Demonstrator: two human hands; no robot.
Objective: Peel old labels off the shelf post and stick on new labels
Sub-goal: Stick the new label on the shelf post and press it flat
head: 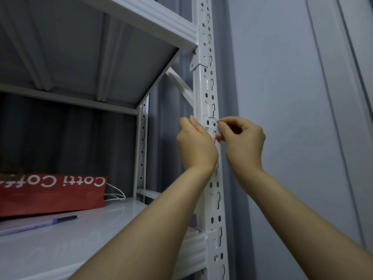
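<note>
A white perforated shelf post (205,81) runs up the middle of the view. A small white label (210,122) with blue pen marks sits on it at hand height. My left hand (195,144) rests against the post's left side, thumb up beside the label. My right hand (242,138) is at the post's right edge, its thumb and forefinger pinched on the label's right edge. Whether that edge is lifted off the post I cannot tell.
A white metal shelf (60,243) at lower left carries a red paper bag (50,193) and a purple pen (38,225). Another shelf (141,15) juts out overhead. A grey wall (292,98) stands right of the post.
</note>
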